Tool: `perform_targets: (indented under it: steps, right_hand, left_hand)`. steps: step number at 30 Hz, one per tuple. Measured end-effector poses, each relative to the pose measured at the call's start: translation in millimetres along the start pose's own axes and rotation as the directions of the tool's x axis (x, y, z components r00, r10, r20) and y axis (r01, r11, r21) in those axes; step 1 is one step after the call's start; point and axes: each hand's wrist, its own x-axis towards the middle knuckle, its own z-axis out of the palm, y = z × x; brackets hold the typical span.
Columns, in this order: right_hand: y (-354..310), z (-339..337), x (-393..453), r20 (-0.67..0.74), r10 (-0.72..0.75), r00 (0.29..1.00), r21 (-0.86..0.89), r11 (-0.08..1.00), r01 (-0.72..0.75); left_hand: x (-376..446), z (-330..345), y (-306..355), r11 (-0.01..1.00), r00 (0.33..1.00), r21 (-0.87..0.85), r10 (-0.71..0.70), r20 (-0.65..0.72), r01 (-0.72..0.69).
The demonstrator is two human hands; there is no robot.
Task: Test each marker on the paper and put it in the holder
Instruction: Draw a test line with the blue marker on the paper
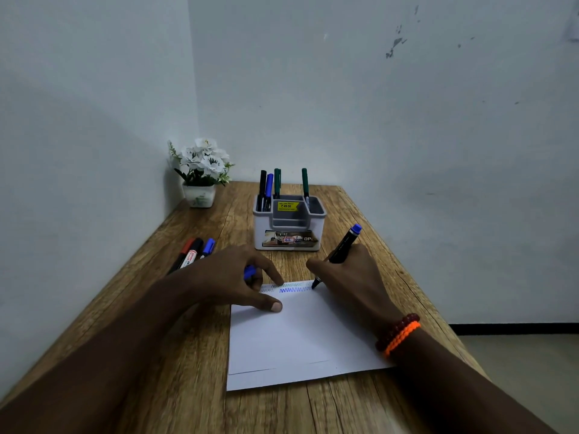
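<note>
A blue marker (341, 247) is held in the right hand (351, 283), fingers curled round the barrel, with its tip set on the paper (300, 336) at the right end of a blue zigzag line (294, 290). A fainter green zigzag (286, 285) is drawn just above it, close to the paper's far edge. The marker's blue cap (249, 272) is pinched in the left hand (238, 277), while that hand's thumb is pressed flat on the sheet to steady it. The paper is laid near the desk's front edge, toward the right side, and appears to be two sheets overlapped.

Beyond the paper, at the middle of the desk (194, 355), the holder (289, 225) is placed. Five markers are already stood in it: a black one (262, 186), a blue one (268, 189) and what look like two green ones (277, 183) in the left compartment, and another green one (305, 184) toward the right. These are judged to be tested and stowed.

Three markers (192, 253) are left lying near the desk's left edge, red, black and blue by their caps. The task is judged to be past its midpoint: the marker in hand has yet to be capped and put away, and three remain to be tested.

A potted white flower (202, 170) is set in the desk's far left corner.
</note>
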Motion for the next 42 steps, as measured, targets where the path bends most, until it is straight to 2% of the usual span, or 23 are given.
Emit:
perform_targets:
  steps: [22, 31, 34, 38, 40, 42]
  right_hand:
    - [1.0, -5.4, 0.4, -0.008, 0.02, 1.0, 0.005, 1.0, -0.02]
    - [-0.1, -7.4, 3.0, -0.045, 0.012, 0.999, 0.058, 0.998, -0.01]
    - [-1.9, -6.3, 4.2, -0.064, 0.029, 0.998, 0.195, 0.981, -0.016]
    - [-4.8, -9.5, 0.7, -0.011, 0.024, 1.0, 0.395, 0.919, -0.018]
    - [-7.7, -11.5, -0.7, 0.036, 0.024, 0.999, 0.482, 0.875, -0.039]
    - [-11.8, -12.6, -1.9, 0.082, 0.034, 0.996, 0.564, 0.823, -0.074]
  left_hand:
    - [-2.8, -0.5, 3.5, 1.0, 1.0, -0.004, -0.009, -0.002, 0.008]
    - [-4.2, -0.4, 4.4, 1.0, 1.0, -0.005, -0.014, -0.012, 0.014]
    - [-6.3, -3.7, 4.0, 0.999, 0.994, -0.023, 0.025, -0.105, -0.028]
    - [-7.6, -9.7, 5.6, 0.988, 0.926, -0.08, 0.094, -0.365, -0.132]
    - [-5.0, -10.8, 9.3, 0.958, 0.892, -0.22, 0.069, -0.446, -0.185]
    - [-3.5, -11.2, 12.7, 0.903, 0.896, -0.384, 0.004, -0.445, -0.194]
